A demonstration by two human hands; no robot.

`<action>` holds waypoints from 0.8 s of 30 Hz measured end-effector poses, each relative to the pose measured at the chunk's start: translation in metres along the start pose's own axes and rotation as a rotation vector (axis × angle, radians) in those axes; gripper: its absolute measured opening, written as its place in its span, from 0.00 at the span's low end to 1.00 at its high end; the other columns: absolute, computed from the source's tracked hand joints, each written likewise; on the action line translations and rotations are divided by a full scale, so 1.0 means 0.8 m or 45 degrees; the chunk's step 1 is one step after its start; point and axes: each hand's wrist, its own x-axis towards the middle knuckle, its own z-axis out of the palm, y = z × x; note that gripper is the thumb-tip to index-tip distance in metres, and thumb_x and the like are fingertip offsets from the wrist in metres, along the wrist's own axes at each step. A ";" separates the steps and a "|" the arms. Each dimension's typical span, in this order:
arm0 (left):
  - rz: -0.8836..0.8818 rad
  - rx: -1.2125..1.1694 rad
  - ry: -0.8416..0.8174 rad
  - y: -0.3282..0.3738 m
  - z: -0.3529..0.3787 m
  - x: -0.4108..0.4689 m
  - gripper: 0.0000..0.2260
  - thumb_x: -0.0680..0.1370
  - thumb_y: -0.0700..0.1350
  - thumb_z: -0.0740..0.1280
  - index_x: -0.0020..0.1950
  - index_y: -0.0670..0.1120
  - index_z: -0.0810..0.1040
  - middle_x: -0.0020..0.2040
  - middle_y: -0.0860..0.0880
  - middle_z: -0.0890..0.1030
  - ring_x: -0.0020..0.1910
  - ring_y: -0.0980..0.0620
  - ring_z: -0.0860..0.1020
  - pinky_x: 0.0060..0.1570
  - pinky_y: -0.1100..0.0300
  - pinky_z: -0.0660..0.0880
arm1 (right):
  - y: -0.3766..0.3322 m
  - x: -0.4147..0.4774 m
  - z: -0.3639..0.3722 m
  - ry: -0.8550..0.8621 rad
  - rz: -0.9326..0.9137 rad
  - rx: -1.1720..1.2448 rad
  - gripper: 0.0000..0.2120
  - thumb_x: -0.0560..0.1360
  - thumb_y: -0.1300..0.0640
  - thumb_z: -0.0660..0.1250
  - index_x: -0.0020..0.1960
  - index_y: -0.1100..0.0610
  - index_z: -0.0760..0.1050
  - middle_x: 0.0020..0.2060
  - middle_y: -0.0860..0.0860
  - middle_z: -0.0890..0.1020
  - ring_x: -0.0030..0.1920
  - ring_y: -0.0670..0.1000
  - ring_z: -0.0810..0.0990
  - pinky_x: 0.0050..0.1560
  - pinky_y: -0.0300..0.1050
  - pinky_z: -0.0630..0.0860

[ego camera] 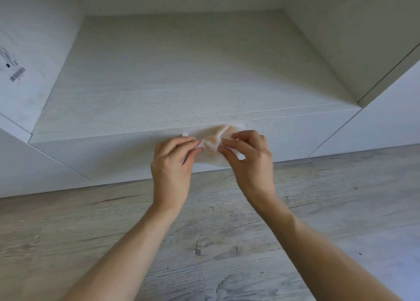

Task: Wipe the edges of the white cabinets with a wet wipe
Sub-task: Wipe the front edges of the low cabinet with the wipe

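Observation:
A thin, crumpled wet wipe [212, 141] hangs between both hands in front of the low white cabinet. My left hand [172, 166] pinches its left side with thumb and fingertips. My right hand [247, 157] pinches its right side the same way. The wipe is held just below the front edge [113, 131] of the cabinet's lower shelf, close to the white front panel [102, 159]. I cannot tell whether the wipe touches the panel.
The open cabinet compartment has a pale wood-grain shelf [181, 73], a left wall with a barcode sticker [17, 74] and a right wall [363, 50]. Grey wood-look floor [204, 244] lies below the cabinet, under my forearms.

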 end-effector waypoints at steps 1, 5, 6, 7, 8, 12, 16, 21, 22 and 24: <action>-0.030 -0.039 0.011 -0.001 -0.002 -0.001 0.09 0.67 0.34 0.74 0.47 0.38 0.83 0.45 0.45 0.82 0.45 0.48 0.79 0.53 0.69 0.72 | -0.006 -0.002 0.008 -0.008 -0.017 -0.040 0.07 0.67 0.63 0.75 0.45 0.59 0.83 0.42 0.54 0.80 0.48 0.55 0.72 0.38 0.36 0.67; -0.049 -0.104 0.027 -0.009 -0.011 -0.002 0.11 0.67 0.33 0.74 0.49 0.37 0.83 0.47 0.45 0.82 0.47 0.56 0.78 0.54 0.72 0.71 | -0.008 -0.004 0.018 0.023 0.021 -0.047 0.07 0.67 0.62 0.75 0.44 0.58 0.83 0.43 0.52 0.79 0.49 0.56 0.71 0.40 0.37 0.67; -0.024 -0.089 0.012 -0.009 -0.010 -0.001 0.10 0.67 0.33 0.74 0.48 0.37 0.83 0.46 0.45 0.81 0.47 0.55 0.78 0.53 0.71 0.71 | -0.004 -0.003 0.014 0.030 0.060 0.012 0.07 0.66 0.62 0.75 0.44 0.58 0.83 0.43 0.51 0.78 0.48 0.53 0.72 0.41 0.35 0.69; 0.001 -0.067 -0.003 -0.008 -0.009 0.001 0.10 0.67 0.34 0.75 0.47 0.38 0.83 0.45 0.44 0.81 0.46 0.52 0.79 0.52 0.70 0.72 | 0.000 -0.002 0.008 0.042 0.118 0.088 0.06 0.67 0.63 0.75 0.44 0.58 0.83 0.44 0.50 0.76 0.46 0.48 0.74 0.42 0.30 0.69; 0.027 -0.038 -0.016 -0.005 -0.006 0.003 0.09 0.67 0.34 0.75 0.46 0.38 0.83 0.43 0.44 0.81 0.45 0.48 0.78 0.50 0.69 0.71 | 0.005 0.000 0.001 0.055 0.177 0.154 0.06 0.67 0.64 0.74 0.43 0.58 0.83 0.44 0.49 0.75 0.44 0.44 0.75 0.41 0.27 0.68; 0.231 0.070 -0.115 0.016 0.018 0.012 0.07 0.66 0.34 0.75 0.43 0.39 0.83 0.36 0.45 0.78 0.39 0.46 0.72 0.41 0.67 0.65 | 0.017 0.004 -0.022 0.026 0.318 0.211 0.04 0.69 0.63 0.73 0.43 0.57 0.81 0.43 0.47 0.74 0.40 0.39 0.77 0.41 0.30 0.73; 0.324 0.088 -0.222 0.029 0.032 0.012 0.11 0.66 0.31 0.74 0.47 0.40 0.83 0.36 0.45 0.78 0.40 0.48 0.70 0.40 0.62 0.70 | 0.018 0.004 -0.027 -0.036 0.266 0.116 0.07 0.70 0.60 0.72 0.48 0.56 0.79 0.47 0.47 0.74 0.44 0.46 0.78 0.42 0.40 0.77; 0.451 0.227 -0.187 -0.007 -0.005 0.014 0.11 0.67 0.33 0.74 0.48 0.38 0.83 0.39 0.44 0.81 0.40 0.47 0.72 0.40 0.55 0.72 | 0.004 -0.002 -0.011 -0.021 -0.129 -0.093 0.07 0.69 0.62 0.73 0.47 0.58 0.82 0.48 0.52 0.81 0.50 0.55 0.76 0.40 0.39 0.74; 0.445 0.244 -0.164 -0.015 -0.014 0.014 0.10 0.68 0.34 0.74 0.48 0.38 0.83 0.39 0.44 0.81 0.40 0.48 0.71 0.41 0.56 0.71 | -0.001 -0.003 -0.003 -0.032 -0.199 -0.110 0.07 0.68 0.62 0.73 0.46 0.59 0.83 0.46 0.52 0.82 0.49 0.56 0.76 0.40 0.43 0.74; 0.404 0.286 -0.131 -0.030 -0.030 0.012 0.09 0.68 0.34 0.73 0.48 0.38 0.83 0.38 0.44 0.81 0.38 0.47 0.71 0.41 0.57 0.70 | -0.011 -0.005 0.012 -0.036 -0.262 -0.143 0.06 0.67 0.60 0.73 0.44 0.58 0.83 0.42 0.50 0.84 0.47 0.56 0.78 0.46 0.48 0.70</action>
